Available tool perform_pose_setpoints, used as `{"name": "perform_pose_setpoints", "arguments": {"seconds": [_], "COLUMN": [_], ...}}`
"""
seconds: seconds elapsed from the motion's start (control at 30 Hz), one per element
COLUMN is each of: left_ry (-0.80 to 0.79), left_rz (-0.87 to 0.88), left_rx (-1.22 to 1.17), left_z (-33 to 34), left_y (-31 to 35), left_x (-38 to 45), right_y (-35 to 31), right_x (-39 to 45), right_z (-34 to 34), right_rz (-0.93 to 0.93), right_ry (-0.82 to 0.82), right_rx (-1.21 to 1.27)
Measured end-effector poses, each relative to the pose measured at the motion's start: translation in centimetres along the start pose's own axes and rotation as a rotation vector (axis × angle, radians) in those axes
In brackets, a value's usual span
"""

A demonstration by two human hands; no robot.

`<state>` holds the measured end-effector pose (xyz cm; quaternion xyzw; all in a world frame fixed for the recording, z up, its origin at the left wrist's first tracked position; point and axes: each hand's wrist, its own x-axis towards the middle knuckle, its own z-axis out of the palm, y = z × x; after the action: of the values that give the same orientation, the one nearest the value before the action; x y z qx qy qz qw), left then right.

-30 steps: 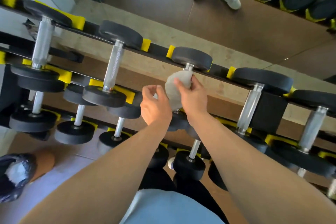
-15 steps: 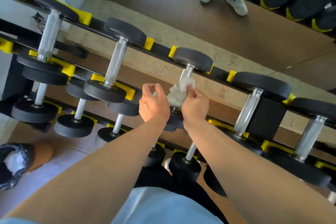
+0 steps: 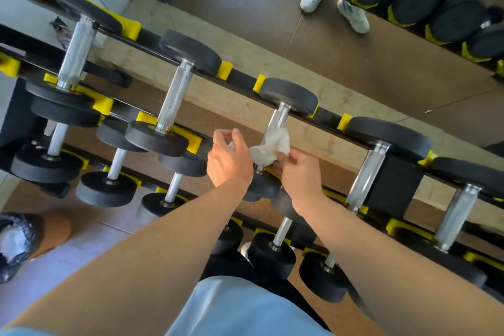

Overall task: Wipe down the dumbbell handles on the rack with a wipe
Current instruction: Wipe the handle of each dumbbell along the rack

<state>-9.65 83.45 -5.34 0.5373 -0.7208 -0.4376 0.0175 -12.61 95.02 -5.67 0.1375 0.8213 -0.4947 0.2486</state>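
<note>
Right now the right hand (image 3: 301, 176) pinches a crumpled white wipe (image 3: 271, 146) against the lower part of a knurled dumbbell handle (image 3: 276, 124) on the top rail of the rack (image 3: 241, 78) — middle of the row. Just beside it, the left hand (image 3: 229, 163) hovers with fingers loosely curled; whether it grips anything I cannot tell.

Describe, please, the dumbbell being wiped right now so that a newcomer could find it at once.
Start at the black rack with yellow cradles and follow its top row: the dumbbell is third from the left. Unlike its neighbours' bare handles, its silver handle has a crumpled white wipe against it, pinched by the right hand, the left hand alongside.
</note>
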Motion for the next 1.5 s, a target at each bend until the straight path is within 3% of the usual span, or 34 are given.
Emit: {"name": "perform_pose_setpoints", "arguments": {"seconds": [0.1,0.17,0.23,0.4,0.5,0.57,0.67,0.73,0.77,0.87,0.97,1.03,1.1,1.17,1.23,1.33,1.47,1.5], "left_ry": [-0.005,-0.002,0.000,-0.006,-0.012,-0.014,-0.020,-0.022,-0.019,-0.017,-0.020,-0.018,-0.022,-0.029,-0.035,-0.037,-0.041,-0.037], "left_rz": [0.014,0.011,0.009,0.016,0.031,0.031,0.030,0.034,0.037,0.035,0.045,0.041,0.035,0.035,0.034,0.037,0.016,0.012], "left_rx": [-0.011,-0.012,-0.012,-0.002,0.001,0.001,0.008,0.007,0.008,0.020,0.020,0.021,0.010,0.001,0.007,0.004,-0.041,-0.055], "left_z": [0.0,0.0,0.0,0.0,0.0,0.0,0.1,0.1,0.1,0.1,0.1,0.1,0.2,0.1,0.1,0.0,-0.1,-0.1], "left_y": [-0.1,-0.1,0.0,-0.1,-0.3,-0.3,-0.4,-0.3,-0.3,-0.4,-0.4,-0.5,-0.4,-0.3,-0.4,-0.4,-0.5,-0.5], "left_x": [0.1,0.0,-0.1,0.2,0.2,0.2,0.2,0.2,0.2,0.2,0.4,0.5,0.4,0.3,0.4,0.3,0.4,0.4], "right_y": [-2.4,-4.7,-5.3,-3.4,-1.2,-0.7,-1.8,-3.6,-4.5,-5.3,-3.8,-3.2,-3.7,-4.8,-5.8,-6.1,-3.4,-2.9], "right_x": [2.5,3.9,4.5,2.5,0.4,-0.1,1.9,3.4,3.7,2.3,-0.5,-1.7,-0.7,2.0,4.4,2.6,-2.3,-2.6], "right_z": [-0.3,0.3,1.6,0.6,-0.2,-0.3,-1.2,-1.2,-0.9,-0.1,-0.7,-1.7,-2.6,-3.0,-2.3,-0.9,-2.0,-2.7], "right_rz": [0.162,0.188,0.168,-0.095,-0.297,-0.247,0.028,0.081,0.059,-0.157,-0.261,-0.241,-0.098,0.043,0.067,-0.096,-0.279,-0.321], "right_ry": [0.153,0.036,-0.037,0.207,0.028,-0.096,0.047,0.210,0.213,0.111,-0.147,-0.336,-0.292,-0.052,0.102,0.038,-0.353,-0.369], "right_rx": [0.249,0.447,0.462,-0.052,-0.574,-0.727,-0.254,-0.025,-0.064,-0.524,-0.939,-1.052,-0.803,-0.375,-0.197,-0.545,-1.082,-1.132]}}
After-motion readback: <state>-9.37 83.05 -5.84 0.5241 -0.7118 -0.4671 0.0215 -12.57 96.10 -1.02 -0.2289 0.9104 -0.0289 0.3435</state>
